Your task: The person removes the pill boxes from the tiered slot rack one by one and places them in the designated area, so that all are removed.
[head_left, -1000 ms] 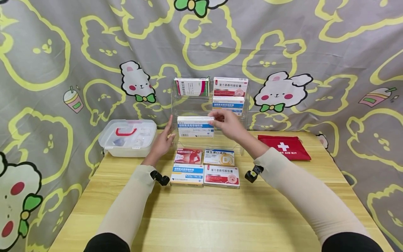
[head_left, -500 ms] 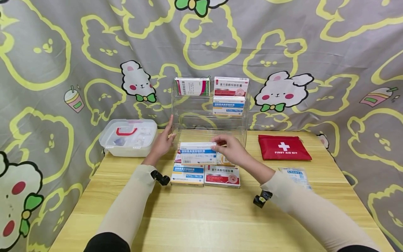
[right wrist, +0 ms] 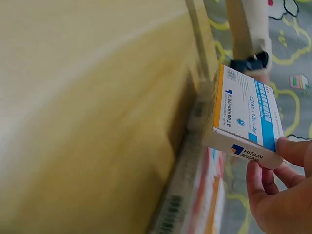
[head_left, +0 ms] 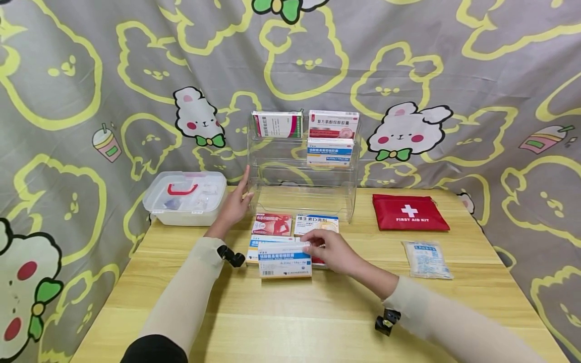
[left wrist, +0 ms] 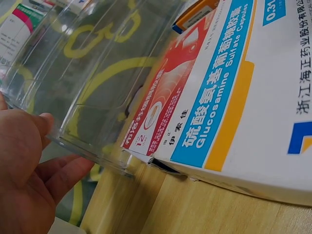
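Observation:
My right hand pinches a white medicine box with blue and orange bands by its right end, thumb at the top. In the right wrist view this glucosamine box is tilted, with HISUN on its end. It overlaps the front of several boxes lying flat on the table, among them a red box and a vitamin D box. My left hand rests against the left side of a clear stepped display rack, fingers extended; the left wrist view shows fingertips at the panel's edge.
Three boxes stand on the rack's upper tiers: a white and green-magenta box, a red and white box and a blue-white box. A lidded plastic case stands left. Right lie a red first aid pouch and a clear packet.
My right hand has brought the glucosamine box down and toward me from in front of the rack. The clear packet has come into view from behind my right arm. The left hand stays put.

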### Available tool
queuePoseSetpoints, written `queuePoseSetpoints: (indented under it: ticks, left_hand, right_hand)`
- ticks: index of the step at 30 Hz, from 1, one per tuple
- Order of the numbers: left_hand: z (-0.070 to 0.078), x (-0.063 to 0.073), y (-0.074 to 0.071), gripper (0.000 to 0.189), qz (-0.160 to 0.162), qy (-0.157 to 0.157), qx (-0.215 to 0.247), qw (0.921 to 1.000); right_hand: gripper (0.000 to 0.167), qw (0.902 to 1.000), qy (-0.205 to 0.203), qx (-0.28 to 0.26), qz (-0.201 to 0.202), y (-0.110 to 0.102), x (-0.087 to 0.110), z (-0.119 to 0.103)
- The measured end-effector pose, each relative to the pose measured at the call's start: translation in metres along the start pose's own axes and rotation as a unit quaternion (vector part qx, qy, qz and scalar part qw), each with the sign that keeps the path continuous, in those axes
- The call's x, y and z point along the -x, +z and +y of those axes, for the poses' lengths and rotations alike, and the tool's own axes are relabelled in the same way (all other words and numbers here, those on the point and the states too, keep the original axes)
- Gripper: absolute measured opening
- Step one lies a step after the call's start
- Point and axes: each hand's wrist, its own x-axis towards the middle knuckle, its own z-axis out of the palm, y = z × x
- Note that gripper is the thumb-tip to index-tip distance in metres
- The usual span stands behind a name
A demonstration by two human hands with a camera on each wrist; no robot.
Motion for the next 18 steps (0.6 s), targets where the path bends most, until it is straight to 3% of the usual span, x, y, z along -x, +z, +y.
queuePoseSetpoints:
  ticks: [7,18]
  left_hand:
    - [0.001,0.000,0.000,0.087,-0.005,-0.005,0.006,1.0000]
    - [-0.001,0.000,0.000,0.086,-0.005,-0.006,0.011,0.9999]
  right_hand:
    - [0.016,0.9995,-0.011,-0.019,-0.024,0.020,0.016,0.011]
    - [0.012,0.9983,0.017,-0.036,-0.042,0.038,0.037,0.016]
